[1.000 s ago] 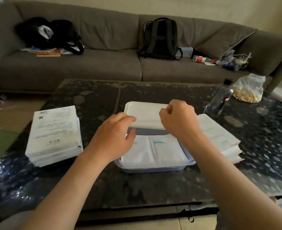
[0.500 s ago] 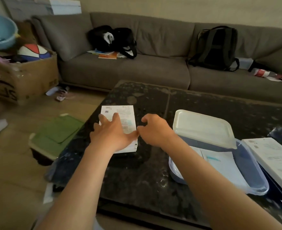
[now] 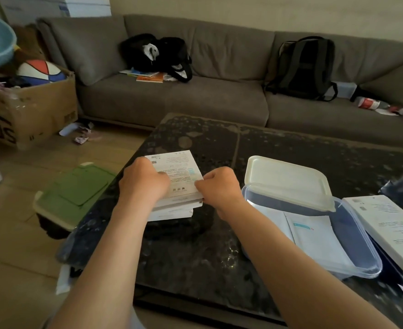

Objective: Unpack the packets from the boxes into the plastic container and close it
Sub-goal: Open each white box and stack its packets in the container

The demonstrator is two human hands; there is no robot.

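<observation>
Partly under both hands' curled fingers (image 3: 162, 180): top box (image 3: 179, 172), print unreadable.

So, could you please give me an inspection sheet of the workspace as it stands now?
Surface: dark speckled glossy table.
Job's things: stack of white printed boxes; clear blue-tinted plastic container holding white packets, white lid resting askew on its far rim; more white boxes at right.
Clutter: nothing seen on the table.
Grippers: left hand and right hand gripping the top box.
Cables: nothing seen.
Surroundings: grey sofa, dark backpack, cardboard box.
</observation>
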